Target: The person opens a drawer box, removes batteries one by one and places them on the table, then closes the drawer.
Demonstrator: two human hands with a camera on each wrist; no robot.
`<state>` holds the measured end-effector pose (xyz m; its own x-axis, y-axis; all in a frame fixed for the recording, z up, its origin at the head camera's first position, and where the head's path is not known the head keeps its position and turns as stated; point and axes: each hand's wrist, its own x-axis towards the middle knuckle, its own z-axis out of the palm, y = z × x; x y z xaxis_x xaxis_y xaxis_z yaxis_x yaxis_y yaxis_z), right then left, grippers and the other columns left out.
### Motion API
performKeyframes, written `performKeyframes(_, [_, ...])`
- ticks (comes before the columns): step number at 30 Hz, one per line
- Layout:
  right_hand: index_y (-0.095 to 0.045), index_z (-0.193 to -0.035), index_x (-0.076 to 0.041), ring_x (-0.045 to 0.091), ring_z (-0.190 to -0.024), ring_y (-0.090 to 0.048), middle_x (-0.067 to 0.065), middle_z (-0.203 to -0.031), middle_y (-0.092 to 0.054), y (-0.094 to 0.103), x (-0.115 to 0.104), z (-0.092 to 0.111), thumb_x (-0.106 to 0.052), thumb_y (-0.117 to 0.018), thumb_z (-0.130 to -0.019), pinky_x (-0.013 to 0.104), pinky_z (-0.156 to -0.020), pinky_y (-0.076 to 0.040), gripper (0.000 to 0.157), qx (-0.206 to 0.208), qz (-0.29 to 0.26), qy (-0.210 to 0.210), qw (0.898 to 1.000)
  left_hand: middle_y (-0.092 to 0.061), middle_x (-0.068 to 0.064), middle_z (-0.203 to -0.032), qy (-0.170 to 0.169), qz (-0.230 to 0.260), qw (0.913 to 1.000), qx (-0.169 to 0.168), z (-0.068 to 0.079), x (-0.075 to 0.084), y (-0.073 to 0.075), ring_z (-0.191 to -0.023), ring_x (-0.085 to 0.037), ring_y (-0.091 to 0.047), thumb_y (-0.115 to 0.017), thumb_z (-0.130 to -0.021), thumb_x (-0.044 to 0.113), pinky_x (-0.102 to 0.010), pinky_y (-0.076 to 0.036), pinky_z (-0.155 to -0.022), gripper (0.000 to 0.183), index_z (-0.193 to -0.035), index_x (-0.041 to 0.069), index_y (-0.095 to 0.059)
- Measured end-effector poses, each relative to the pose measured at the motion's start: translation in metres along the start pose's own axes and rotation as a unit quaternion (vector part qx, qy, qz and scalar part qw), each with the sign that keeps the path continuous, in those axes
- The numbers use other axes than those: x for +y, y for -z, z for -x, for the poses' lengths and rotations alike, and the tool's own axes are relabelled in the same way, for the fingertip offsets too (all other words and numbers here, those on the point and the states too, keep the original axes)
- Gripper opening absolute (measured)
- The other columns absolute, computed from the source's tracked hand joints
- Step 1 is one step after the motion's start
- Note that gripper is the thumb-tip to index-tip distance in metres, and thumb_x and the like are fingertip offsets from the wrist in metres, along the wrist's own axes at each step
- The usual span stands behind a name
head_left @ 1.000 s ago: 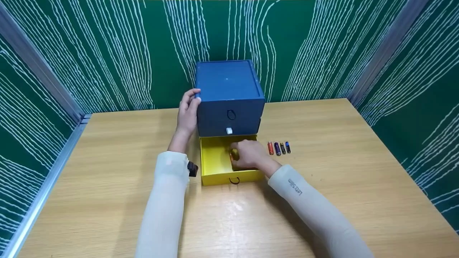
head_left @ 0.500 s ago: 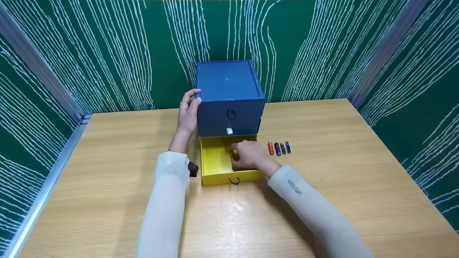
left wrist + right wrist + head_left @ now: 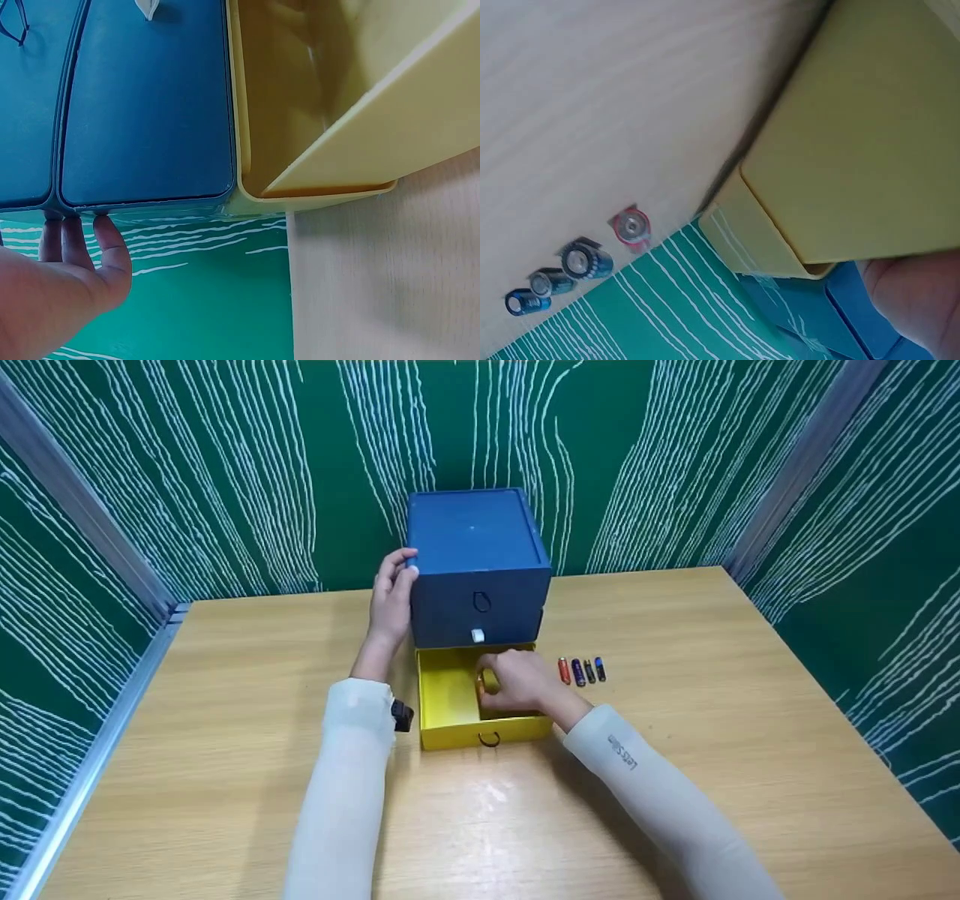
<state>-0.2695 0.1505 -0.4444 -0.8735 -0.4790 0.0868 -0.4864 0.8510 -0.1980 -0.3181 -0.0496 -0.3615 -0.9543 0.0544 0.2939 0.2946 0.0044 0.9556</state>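
A blue drawer unit point(image 3: 480, 532) stands on the table, its bottom yellow drawer point(image 3: 486, 733) pulled out toward me. My left hand point(image 3: 390, 604) rests against the unit's left side, thumb near the front edge; in the left wrist view its fingertips point(image 3: 111, 232) touch the blue wall. My right hand point(image 3: 517, 679) reaches down into the yellow drawer with thumb and forefinger curled together. Between them shows a sliver of a small orange battery point(image 3: 481, 684), mostly hidden by the fingers. The right wrist view catches only part of this hand point(image 3: 919, 292) beyond the drawer's wall.
Several batteries lie in a row right of the drawer, among them a red one point(image 3: 564, 670) and a purple one point(image 3: 578, 672). A white pull tab point(image 3: 478, 636) sticks out of the blue front. Green walls with white lines enclose the wooden table point(image 3: 247, 720).
My right hand has shifted slightly inside the yellow drawer, and the orange battery at its fingertips has moved a little. The left hand keeps its place on the unit.
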Motion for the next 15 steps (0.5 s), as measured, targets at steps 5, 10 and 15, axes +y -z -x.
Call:
performKeyframes(5, [-0.058,-0.098,-0.021,0.011,-0.050,-0.044,-0.006,-0.058,-0.047,0.007,-0.002,0.004,-0.037,-0.063,-0.068,0.026,-0.044,-0.031,0.034,0.009,-0.008,0.011,1.000,-0.033,-0.002,-0.131,0.006,-0.007,1.0000,0.000,0.003,0.003,-0.001,-0.115,-0.016,-0.035,-0.037,-0.090,0.025,-0.036,-0.029,-0.098,0.033,-0.121,0.018,-0.044])
performKeyframes(10, [-0.058,-0.098,-0.022,0.012,-0.049,-0.040,-0.006,-0.057,-0.044,0.012,-0.002,0.007,-0.039,-0.064,-0.067,0.027,-0.042,-0.028,0.035,0.015,0.000,0.015,1.000,-0.032,-0.005,-0.131,0.009,0.000,1.0000,0.001,0.007,0.013,-0.002,-0.116,-0.018,-0.035,-0.037,-0.089,0.022,-0.036,-0.028,-0.099,0.034,-0.121,0.013,-0.043])
performKeyframes(15, [-0.059,-0.100,-0.022,0.013,-0.048,-0.039,-0.004,-0.057,-0.043,0.019,0.000,0.010,-0.040,-0.064,-0.068,0.027,-0.042,-0.027,0.038,0.011,-0.008,0.009,1.000,-0.033,-0.003,-0.130,0.015,0.008,0.9998,0.005,0.000,0.002,-0.001,-0.116,-0.017,-0.036,-0.038,-0.089,0.024,-0.036,-0.028,-0.098,0.031,-0.119,0.019,-0.046])
